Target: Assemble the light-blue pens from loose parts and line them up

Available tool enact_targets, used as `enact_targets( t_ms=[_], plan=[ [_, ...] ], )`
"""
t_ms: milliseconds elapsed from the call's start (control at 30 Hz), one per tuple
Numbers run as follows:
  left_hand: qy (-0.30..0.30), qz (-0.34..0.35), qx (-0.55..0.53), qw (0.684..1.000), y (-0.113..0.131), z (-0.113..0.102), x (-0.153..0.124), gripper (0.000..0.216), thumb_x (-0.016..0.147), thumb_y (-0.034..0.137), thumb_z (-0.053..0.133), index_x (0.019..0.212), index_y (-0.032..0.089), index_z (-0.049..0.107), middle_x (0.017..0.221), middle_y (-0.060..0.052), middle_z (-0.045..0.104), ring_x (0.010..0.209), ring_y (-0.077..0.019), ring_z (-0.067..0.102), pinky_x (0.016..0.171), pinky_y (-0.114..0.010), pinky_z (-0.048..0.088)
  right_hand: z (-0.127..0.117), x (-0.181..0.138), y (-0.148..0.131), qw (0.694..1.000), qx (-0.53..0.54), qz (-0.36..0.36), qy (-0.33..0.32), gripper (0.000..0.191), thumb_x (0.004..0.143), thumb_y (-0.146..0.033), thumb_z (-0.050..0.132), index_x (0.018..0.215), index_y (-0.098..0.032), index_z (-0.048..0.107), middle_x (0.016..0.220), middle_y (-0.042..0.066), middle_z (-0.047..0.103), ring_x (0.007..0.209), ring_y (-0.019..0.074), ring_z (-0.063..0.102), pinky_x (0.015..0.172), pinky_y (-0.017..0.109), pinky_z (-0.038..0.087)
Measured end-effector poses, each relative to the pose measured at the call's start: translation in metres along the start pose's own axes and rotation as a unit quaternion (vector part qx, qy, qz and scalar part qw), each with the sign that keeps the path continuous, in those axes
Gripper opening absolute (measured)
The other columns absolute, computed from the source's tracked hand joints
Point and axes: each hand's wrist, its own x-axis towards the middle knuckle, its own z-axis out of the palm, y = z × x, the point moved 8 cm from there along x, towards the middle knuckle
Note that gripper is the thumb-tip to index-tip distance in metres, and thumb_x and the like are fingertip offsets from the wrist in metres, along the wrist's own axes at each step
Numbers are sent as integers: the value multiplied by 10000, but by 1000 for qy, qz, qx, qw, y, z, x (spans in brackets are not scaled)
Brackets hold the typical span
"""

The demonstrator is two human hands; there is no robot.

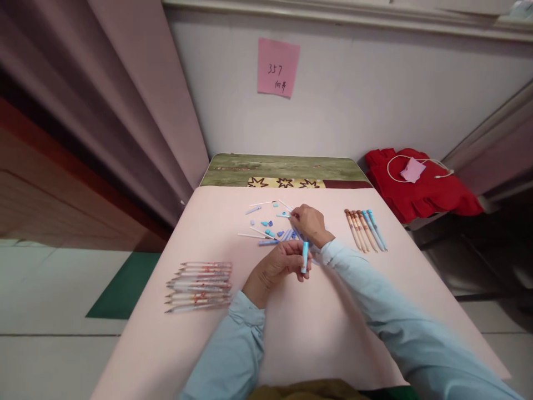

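Observation:
My left hand (283, 262) is closed round a light blue pen barrel (305, 256), held upright over the near side of a heap of pen parts. Farther out, my right hand (310, 225) reaches down to the table with its fingers curled together. Its fingertips meet the end of a small light blue pen part (283, 215); whether they grip it or something else is hidden. Around both hands lie white pen refills (250, 235), lilac barrels (253, 210), a blue-violet barrel (268, 242) and several small blue and purple caps (264, 224). Some parts are covered by my hands.
Several whitish patterned pens (200, 285) lie in a row at the left. Brown-topped pens (353, 230) and blue pens (375, 229) lie side by side at the right. A pale pink cover (316, 333) spreads over the table. Red cloth (391, 189) with a white cord sits beyond the right edge.

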Motion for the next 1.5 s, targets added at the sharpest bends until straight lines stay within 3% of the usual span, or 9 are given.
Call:
enact_targets(
  t_ms=[133,267,467,567,733,900,1100,1267,1500],
  plan=[
    [7,5,8,1000,2,-1,1,293,666,309,817,842,126,671,697,-47,655,517,-127,613,462,-216,494,5,0,-2,1000,-9,1,-9,215,859,-270,595,987,-239,765,1011,74,727,825,205,651,658,283,422],
    [14,24,8,1000,6,-2,2,249,675,283,804,806,130,658,666,-27,632,481,-83,545,428,-174,429,-7,-12,1,999,44,-5,16,185,848,-282,615,961,-247,756,969,51,725,809,194,644,662,277,425],
    [10,29,3,1000,6,-2,2,276,690,284,805,868,114,680,696,-41,652,479,-89,547,427,-189,436,-29,-79,28,963,250,69,78,219,844,-408,627,909,-216,708,777,-2,706,598,140,605,596,249,440],
    [52,60,-21,997,11,-8,3,267,698,275,816,861,107,686,709,-38,655,489,-73,548,447,-173,444,-34,-121,36,956,257,93,107,248,850,-439,617,899,-210,696,727,-9,686,550,131,573,567,244,425],
    [173,122,-88,973,21,-31,0,265,710,227,821,920,119,702,793,-35,682,569,-61,596,513,-137,481,-30,-162,25,979,147,29,138,228,900,-367,562,971,-211,712,765,18,698,644,147,617,600,242,405],
    [227,156,-117,954,26,-45,-9,312,696,217,829,964,116,705,712,-7,642,548,-53,567,474,-118,458,-11,-166,8,985,118,-54,111,215,915,-344,570,1007,-222,720,823,27,724,665,137,650,598,226,397],
    [246,167,-166,940,27,-52,-15,202,760,231,786,900,114,700,713,-13,628,565,-61,567,467,-120,465,-14,-162,18,977,173,-27,118,167,893,-324,591,968,-215,693,830,10,707,671,125,633,626,217,422],
    [212,244,-314,893,37,-56,-22,53,871,219,691,890,175,670,781,9,654,590,-27,560,518,-76,474,-14,-162,21,982,153,-12,111,134,878,-307,610,948,-231,696,804,-3,699,676,129,632,594,221,390],
    [161,292,-378,864,47,-55,-29,129,936,293,611,908,168,632,698,28,611,533,-8,538,478,-37,432,-4,-161,11,989,126,-32,72,157,891,-334,609,952,-236,716,774,8,706,646,136,632,576,231,362]
  ],
)
